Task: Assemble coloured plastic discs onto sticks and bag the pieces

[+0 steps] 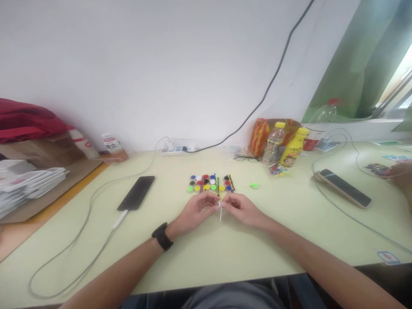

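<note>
My left hand (202,210) and my right hand (242,209) meet above the middle of the table. Between their pinched fingertips is a thin white stick (220,214), its lower end pointing toward me. A small white part seems to sit at its top, mostly hidden by the fingers. Just beyond my hands lie several small round discs (206,182) in blue, white, red, black, yellow and green. Coloured thin sticks (231,183) lie among them. To the right, apart from these, rests a bright green piece (254,186). A black watch (162,236) is on my left wrist.
A black phone (136,194) on a white cable lies at left; another phone (345,189) is at right. Bottles (292,150) and a power strip (177,149) stand by the wall. Stacked white trays (35,182) are far left. Another person's hand (402,174) shows at the right edge.
</note>
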Demonstrator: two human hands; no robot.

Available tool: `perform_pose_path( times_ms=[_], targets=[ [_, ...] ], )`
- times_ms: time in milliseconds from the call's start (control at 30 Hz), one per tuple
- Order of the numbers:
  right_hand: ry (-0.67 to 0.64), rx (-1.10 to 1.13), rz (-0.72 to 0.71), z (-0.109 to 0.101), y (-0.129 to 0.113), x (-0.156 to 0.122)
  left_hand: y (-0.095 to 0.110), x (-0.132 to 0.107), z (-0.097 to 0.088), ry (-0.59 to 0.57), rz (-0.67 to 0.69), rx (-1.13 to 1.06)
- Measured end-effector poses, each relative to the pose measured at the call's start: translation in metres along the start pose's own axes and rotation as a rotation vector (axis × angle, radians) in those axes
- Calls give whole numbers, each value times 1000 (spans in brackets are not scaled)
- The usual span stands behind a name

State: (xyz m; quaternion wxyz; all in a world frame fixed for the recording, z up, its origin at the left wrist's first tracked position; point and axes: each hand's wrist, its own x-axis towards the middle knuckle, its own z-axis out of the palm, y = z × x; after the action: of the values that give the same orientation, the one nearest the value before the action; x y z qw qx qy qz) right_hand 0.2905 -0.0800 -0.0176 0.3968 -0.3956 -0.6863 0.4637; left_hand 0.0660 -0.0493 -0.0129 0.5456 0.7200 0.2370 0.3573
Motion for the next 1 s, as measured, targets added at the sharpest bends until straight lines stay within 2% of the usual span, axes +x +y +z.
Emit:
perform_pose_path(
  times_ms=[100, 233, 400, 533, 600, 733, 900, 1000],
  targets=[
    [-9, 21, 5, 0, 1, 1, 0, 0, 1, -8, 39, 33],
    [-8, 23, -3, 0, 1, 0, 1, 0, 2, 0, 9, 70],
    [123, -23, -46, 0, -8, -6, -2, 0, 0, 70, -36, 71],
    [178, 55, -15, 0, -11, -8, -5, 0, -2, 124, -48, 36],
    [136, 99, 60, -1, -10, -6, -6, 0, -2, 143, -51, 26],
    [-38, 224, 162, -7, -10, -4, -7, 1, -3, 174, -49, 24],
    [97, 243, 187, -6, -14, -2, -6, 1, -3, 152, -47, 36],
    [75, 167, 142, -2, -14, 0, -2, 1, -1, 108, -40, 56]
  ],
)
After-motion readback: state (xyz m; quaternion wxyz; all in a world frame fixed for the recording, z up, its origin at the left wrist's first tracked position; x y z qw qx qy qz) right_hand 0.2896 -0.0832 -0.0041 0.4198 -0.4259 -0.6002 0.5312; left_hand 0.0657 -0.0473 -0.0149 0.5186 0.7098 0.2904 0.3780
